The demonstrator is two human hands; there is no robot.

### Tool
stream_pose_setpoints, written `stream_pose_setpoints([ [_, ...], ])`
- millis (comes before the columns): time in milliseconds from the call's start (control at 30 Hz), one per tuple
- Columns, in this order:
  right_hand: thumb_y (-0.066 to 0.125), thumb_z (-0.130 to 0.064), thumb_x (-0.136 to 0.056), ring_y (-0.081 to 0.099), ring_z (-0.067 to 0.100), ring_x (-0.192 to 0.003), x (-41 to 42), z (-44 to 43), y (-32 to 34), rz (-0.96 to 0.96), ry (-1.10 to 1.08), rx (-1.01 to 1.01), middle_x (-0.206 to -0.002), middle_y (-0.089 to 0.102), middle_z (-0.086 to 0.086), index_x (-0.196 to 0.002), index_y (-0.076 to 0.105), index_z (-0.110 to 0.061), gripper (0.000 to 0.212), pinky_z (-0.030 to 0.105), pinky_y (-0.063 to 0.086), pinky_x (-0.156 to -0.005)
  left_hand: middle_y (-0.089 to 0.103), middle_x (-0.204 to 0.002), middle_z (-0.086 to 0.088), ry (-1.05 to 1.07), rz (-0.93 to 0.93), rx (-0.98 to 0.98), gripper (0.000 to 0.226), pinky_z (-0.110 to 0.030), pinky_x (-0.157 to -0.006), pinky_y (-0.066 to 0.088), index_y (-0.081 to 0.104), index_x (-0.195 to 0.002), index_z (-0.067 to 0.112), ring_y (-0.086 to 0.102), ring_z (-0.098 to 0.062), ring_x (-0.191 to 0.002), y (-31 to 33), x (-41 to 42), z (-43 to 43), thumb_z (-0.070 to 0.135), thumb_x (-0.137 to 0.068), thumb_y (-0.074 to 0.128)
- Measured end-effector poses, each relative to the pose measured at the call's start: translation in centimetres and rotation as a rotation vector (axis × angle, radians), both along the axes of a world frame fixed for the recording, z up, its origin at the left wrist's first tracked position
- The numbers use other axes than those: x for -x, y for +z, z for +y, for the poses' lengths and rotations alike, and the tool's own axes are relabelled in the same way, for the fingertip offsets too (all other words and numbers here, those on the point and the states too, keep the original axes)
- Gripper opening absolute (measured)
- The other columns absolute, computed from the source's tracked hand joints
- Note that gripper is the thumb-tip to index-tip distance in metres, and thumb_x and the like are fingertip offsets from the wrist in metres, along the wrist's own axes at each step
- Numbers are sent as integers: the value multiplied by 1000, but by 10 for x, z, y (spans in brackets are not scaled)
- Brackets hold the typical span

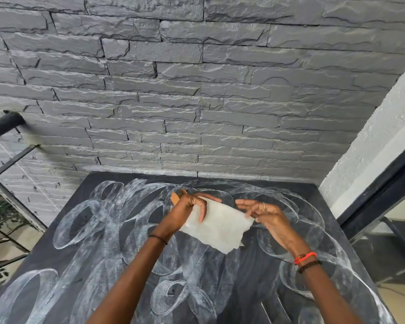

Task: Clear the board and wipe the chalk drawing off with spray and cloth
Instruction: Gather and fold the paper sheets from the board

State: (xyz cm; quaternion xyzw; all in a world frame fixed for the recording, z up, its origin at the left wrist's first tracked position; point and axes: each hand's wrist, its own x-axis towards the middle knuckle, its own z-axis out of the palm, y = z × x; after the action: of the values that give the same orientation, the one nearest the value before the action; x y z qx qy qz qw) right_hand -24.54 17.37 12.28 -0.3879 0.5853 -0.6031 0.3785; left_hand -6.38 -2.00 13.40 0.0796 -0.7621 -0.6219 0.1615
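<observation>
Cloth (220,226), white and crumpled, held spread between my two hands above the far middle of the board (92,183), not touching it as far as I can tell. My left hand (187,209) grips the cloth's left edge with fingers curled round it, and the same fist also holds a small orange-brown piece (175,197) sticking out toward the board's far edge; can't tell what it is. My right hand (264,213) pinches the cloth's right edge between thumb and nearly straight fingers. Chalk drawing (80,218), big white loops and smears, covers most of the board, under and around both hands. Grey stone wall (197,101) rises behind the board's far edge. White pillar (372,136) stands off the board's right far corner, black railing (2,125) off its left side.
</observation>
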Motion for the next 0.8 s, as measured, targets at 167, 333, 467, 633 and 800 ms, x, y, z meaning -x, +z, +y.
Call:
stream_pose_setpoints([
  [167, 68, -9, -82, 58, 6, -109, -6, -17, 22, 169, 111, -165, -117, 63, 0, -117, 53, -13, 38, 17, 47, -87, 65, -114, -5, -115, -10, 148, 27, -17, -89, 46, 61, -49, 15, 60, 0, -106, 14, 16, 10, 7, -75, 60],
  [333, 79, -22, -73, 61, 5, -74, -5, -29, 12, 399, 192, -467, -88, 67, -4, -95, 61, -17, 29, 21, 47, -66, 68, -113, 6, -98, 45, 41, 22, -20, -91, 46, 71, -62, 22, 61, -6, -111, 10, 17, 8, 9, -79, 64],
  [467, 78, -15, -74, 56, -3, -66, 1, -24, 7, 369, 134, -428, -84, 65, -4, -90, 62, -19, 23, 14, 43, -63, 66, -117, -5, -49, -101, 9, 33, -21, -88, 50, 66, -106, 10, 62, -2, -109, -6, 5, -10, -15, -88, 55],
  [633, 77, -9, -73, 58, -5, -68, 4, -24, 9, 365, 169, -445, -85, 66, -6, -93, 65, -17, 24, 14, 46, -66, 74, -108, 2, -25, -226, -345, 26, -26, -89, 52, 53, -117, 7, 69, -9, -101, -16, -5, -27, 22, -100, 42],
  [800, 80, -9, -70, 61, 10, -83, 1, -31, 11, 303, 214, -465, -93, 67, 0, -102, 63, -14, 36, 24, 49, -76, 65, -114, 9, -158, -526, 44, 35, -7, -84, 45, 58, -126, 19, 59, 1, -101, -1, 1, -7, 34, -94, 59],
])
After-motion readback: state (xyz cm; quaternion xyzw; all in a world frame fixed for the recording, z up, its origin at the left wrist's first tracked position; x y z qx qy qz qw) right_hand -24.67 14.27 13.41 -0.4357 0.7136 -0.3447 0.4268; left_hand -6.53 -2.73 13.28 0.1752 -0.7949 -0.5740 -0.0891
